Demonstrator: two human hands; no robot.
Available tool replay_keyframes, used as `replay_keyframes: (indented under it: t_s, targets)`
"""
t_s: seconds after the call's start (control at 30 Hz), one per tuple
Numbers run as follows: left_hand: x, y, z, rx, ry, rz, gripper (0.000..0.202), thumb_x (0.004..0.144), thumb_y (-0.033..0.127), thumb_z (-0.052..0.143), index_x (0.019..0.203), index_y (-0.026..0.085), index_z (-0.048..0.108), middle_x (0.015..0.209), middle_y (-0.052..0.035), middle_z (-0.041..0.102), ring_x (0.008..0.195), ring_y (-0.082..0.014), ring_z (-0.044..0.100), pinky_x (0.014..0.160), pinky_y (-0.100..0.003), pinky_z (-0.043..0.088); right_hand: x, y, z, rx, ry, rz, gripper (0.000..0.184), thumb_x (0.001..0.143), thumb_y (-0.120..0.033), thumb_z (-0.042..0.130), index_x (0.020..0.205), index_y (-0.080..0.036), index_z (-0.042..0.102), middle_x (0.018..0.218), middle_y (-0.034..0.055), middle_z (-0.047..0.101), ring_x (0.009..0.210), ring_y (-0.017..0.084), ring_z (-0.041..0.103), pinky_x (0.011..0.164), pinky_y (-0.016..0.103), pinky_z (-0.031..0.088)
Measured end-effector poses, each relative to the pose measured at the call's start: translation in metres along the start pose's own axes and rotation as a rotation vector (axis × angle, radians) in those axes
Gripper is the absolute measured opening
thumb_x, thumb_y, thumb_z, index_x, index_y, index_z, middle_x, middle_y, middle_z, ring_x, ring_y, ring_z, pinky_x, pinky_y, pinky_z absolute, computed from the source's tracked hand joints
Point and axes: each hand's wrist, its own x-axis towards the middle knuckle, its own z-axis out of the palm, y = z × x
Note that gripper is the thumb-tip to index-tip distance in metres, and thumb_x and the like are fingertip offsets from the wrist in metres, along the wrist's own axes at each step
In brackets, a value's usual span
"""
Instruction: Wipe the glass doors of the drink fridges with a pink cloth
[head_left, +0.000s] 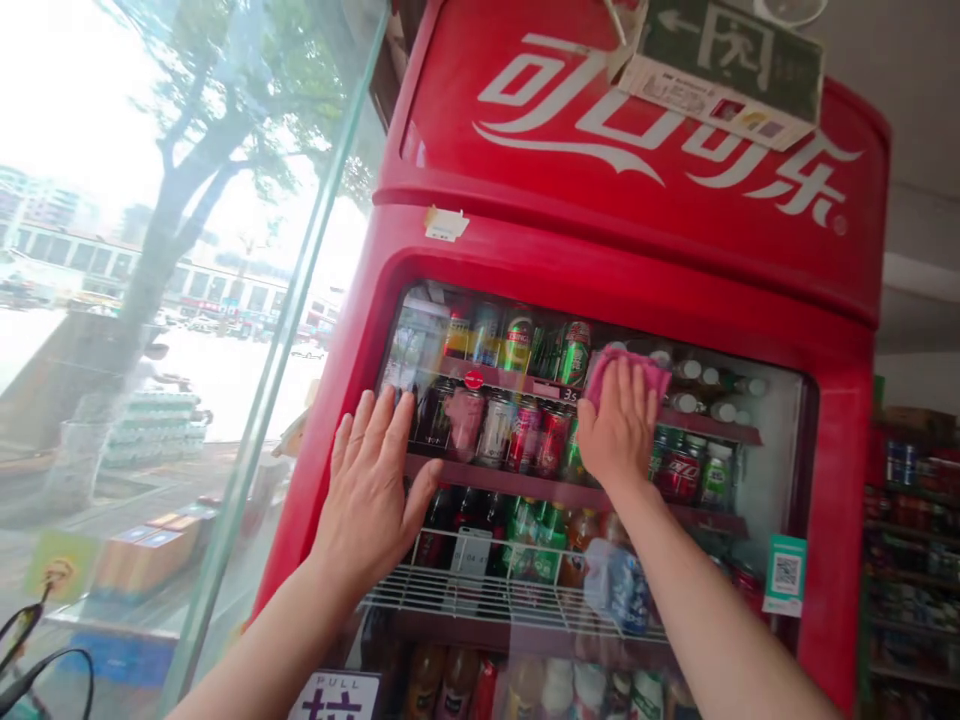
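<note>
A tall red drinks fridge with white lettering on its top panel stands in front of me. My left hand lies flat and open against the left side of its glass door, fingers stretched upward. My right hand presses a pink cloth onto the glass near the upper middle, fingers flat over the cloth. Behind the glass, shelves hold several cans and bottles.
A large shop window on the left looks onto a street with a tree. A green exit sign hangs over the fridge top. A QR sticker is on the door's right edge. Stocked shelves stand at far right.
</note>
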Motion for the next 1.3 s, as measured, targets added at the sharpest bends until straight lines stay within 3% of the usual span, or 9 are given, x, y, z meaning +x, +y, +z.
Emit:
replay_keyframes:
  t_s: [0.07, 0.17, 0.53, 0.63, 0.73, 0.83, 1.07, 1.2, 1.3]
  targets:
    - [0.002, -0.009, -0.007, -0.004, -0.001, 0.018, 0.082, 0.111, 0.05, 0.051, 0.181, 0.026, 0.016, 0.187, -0.0146, 0.028, 0.176, -0.037, 0.021, 0.14, -0.065, 0.027, -0.001, -0.001, 0.005, -0.013, 0.058, 0.151, 0.076, 0.113, -0.043, 0.041, 0.178, -0.007, 0.028, 0.185, 0.0209, 0.031, 0.173, 0.041, 0.026, 0.139, 0.071, 0.022]
    - [0.004, -0.021, -0.015, 0.006, -0.003, 0.038, 0.082, 0.111, 0.049, 0.051, 0.181, 0.024, 0.017, 0.186, -0.016, 0.029, 0.175, -0.0383, 0.024, 0.14, -0.067, 0.025, 0.004, -0.036, 0.015, -0.008, 0.097, 0.234, 0.077, 0.112, -0.043, 0.039, 0.179, -0.007, 0.026, 0.184, 0.0215, 0.033, 0.171, 0.044, 0.028, 0.138, 0.074, 0.022]
    - [-0.002, -0.05, -0.031, 0.027, -0.037, 0.048, 0.082, 0.111, 0.044, 0.053, 0.18, 0.022, 0.016, 0.186, -0.0171, 0.029, 0.176, -0.0382, 0.018, 0.139, -0.067, 0.028, 0.06, -0.221, 0.026, 0.103, 0.001, -0.169, 0.068, 0.112, -0.033, 0.039, 0.177, -0.013, 0.036, 0.186, 0.0117, 0.034, 0.173, 0.037, 0.026, 0.141, 0.066, 0.016]
    - [-0.003, -0.056, -0.037, 0.032, -0.04, 0.037, 0.084, 0.111, 0.043, 0.054, 0.181, 0.024, 0.013, 0.186, -0.0163, 0.029, 0.176, -0.0376, 0.018, 0.139, -0.067, 0.028, 0.073, -0.259, 0.026, 0.159, -0.029, -0.252, 0.065, 0.113, -0.029, 0.037, 0.176, -0.013, 0.039, 0.185, 0.0105, 0.035, 0.173, 0.034, 0.025, 0.143, 0.063, 0.012]
    - [-0.006, -0.061, -0.043, 0.033, -0.034, 0.024, 0.086, 0.111, 0.042, 0.054, 0.182, 0.026, 0.008, 0.187, -0.0148, 0.027, 0.177, -0.0367, 0.017, 0.14, -0.067, 0.027, 0.072, -0.279, 0.026, 0.175, -0.071, -0.263, 0.065, 0.112, -0.027, 0.038, 0.175, -0.012, 0.04, 0.187, 0.0112, 0.03, 0.175, 0.034, 0.019, 0.143, 0.063, 0.009]
    - [-0.015, -0.064, -0.047, 0.026, -0.052, 0.006, 0.087, 0.11, 0.043, 0.054, 0.182, 0.028, 0.006, 0.188, -0.014, 0.023, 0.176, -0.0369, 0.018, 0.141, -0.067, 0.026, 0.046, -0.284, 0.029, 0.215, -0.093, -0.27, 0.067, 0.111, -0.029, 0.04, 0.176, -0.012, 0.038, 0.188, 0.0116, 0.026, 0.176, 0.035, 0.017, 0.143, 0.065, 0.009]
    - [-0.045, -0.051, -0.038, 0.0, -0.089, -0.014, 0.087, 0.11, 0.041, 0.055, 0.182, 0.027, 0.009, 0.188, -0.015, 0.025, 0.176, -0.0376, 0.018, 0.14, -0.066, 0.026, -0.048, -0.27, 0.042, 0.227, -0.148, -0.392, 0.064, 0.114, -0.036, 0.043, 0.174, -0.016, 0.042, 0.187, 0.0085, 0.028, 0.176, 0.033, 0.02, 0.144, 0.063, 0.015]
    - [-0.058, -0.039, -0.034, -0.038, -0.094, 0.014, 0.086, 0.109, 0.041, 0.056, 0.182, 0.025, 0.012, 0.187, -0.0162, 0.027, 0.176, -0.0374, 0.019, 0.139, -0.067, 0.029, -0.069, -0.221, 0.034, 0.192, -0.192, -0.551, 0.066, 0.113, -0.037, 0.049, 0.176, -0.02, 0.039, 0.185, 0.0064, 0.035, 0.175, 0.029, 0.023, 0.144, 0.058, 0.014]
    - [-0.069, -0.038, -0.039, -0.06, -0.119, 0.01, 0.087, 0.11, 0.04, 0.056, 0.182, 0.025, 0.01, 0.188, -0.0158, 0.024, 0.177, -0.0371, 0.016, 0.139, -0.067, 0.028, -0.082, -0.173, 0.024, 0.103, -0.137, -0.316, 0.07, 0.11, -0.036, 0.054, 0.176, -0.015, 0.039, 0.184, 0.0123, 0.037, 0.174, 0.034, 0.026, 0.143, 0.063, 0.015]
